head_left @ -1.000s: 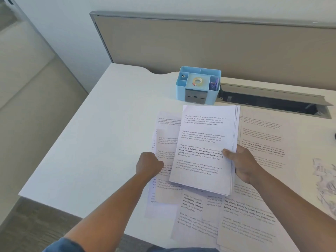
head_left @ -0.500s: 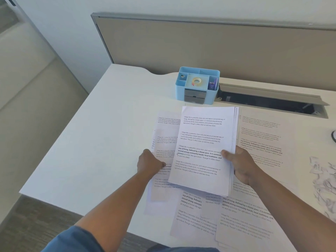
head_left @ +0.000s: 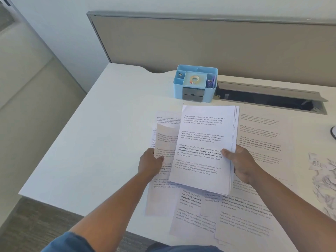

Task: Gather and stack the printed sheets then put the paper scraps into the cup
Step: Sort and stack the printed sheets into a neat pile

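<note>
I note right hand (head_left: 241,165) gripping paper stack (head_left: 203,148) above desk (head_left: 101,142), left hand (head_left: 150,165) pinching a loose sheet (head_left: 166,140), scraps (head_left: 323,175) far right.

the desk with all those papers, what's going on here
A person is gathering printed sheets at a white desk. The right hand holds a stack of printed sheets above the desk, thumb on top. The left hand pinches the edge of a loose sheet and lifts it. More printed sheets lie spread on the desk, and paper scraps sit untouched at the right edge. A blue desk organizer stands behind.
</note>
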Available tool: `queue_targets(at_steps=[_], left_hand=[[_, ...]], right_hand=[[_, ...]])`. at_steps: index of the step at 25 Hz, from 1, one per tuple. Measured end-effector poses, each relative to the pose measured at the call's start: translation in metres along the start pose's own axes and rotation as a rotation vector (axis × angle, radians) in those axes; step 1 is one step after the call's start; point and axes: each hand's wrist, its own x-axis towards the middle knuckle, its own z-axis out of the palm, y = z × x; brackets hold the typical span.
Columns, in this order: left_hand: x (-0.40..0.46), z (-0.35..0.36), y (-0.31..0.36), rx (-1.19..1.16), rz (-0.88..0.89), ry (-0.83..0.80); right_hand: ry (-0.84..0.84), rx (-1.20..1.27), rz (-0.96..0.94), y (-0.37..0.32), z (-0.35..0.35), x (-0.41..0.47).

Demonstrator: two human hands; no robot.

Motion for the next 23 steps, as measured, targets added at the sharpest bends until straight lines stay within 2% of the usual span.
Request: queue_targets(at_steps=[3,5,9,16,20,23], left_hand=[[-0.001,-0.007,0.009,-0.141,0.011,-0.026],[0.000,-0.018,0.018,-0.110,0.083,-0.034],[0.002,-0.049,0.044,0.055,0.238,0.089],[-0.002,-0.112,0.080,0.069,0.357,0.254],[-0.005,-0.153,0.095,-0.131,0.382,0.295],[-0.006,-0.169,0.101,-0.461,0.328,0.181]], right_hand=[[0.004,-0.010,-0.007,0.000,-0.002,0.000],[0.007,-0.032,-0.018,0.000,-0.003,-0.001],[0.043,-0.091,-0.050,-0.003,-0.001,-0.004],[0.088,-0.141,-0.057,-0.006,0.002,-0.005],[0.092,-0.116,-0.048,-0.004,0.007,-0.008],[0.067,-0.064,-0.037,-0.008,0.013,-0.014]])
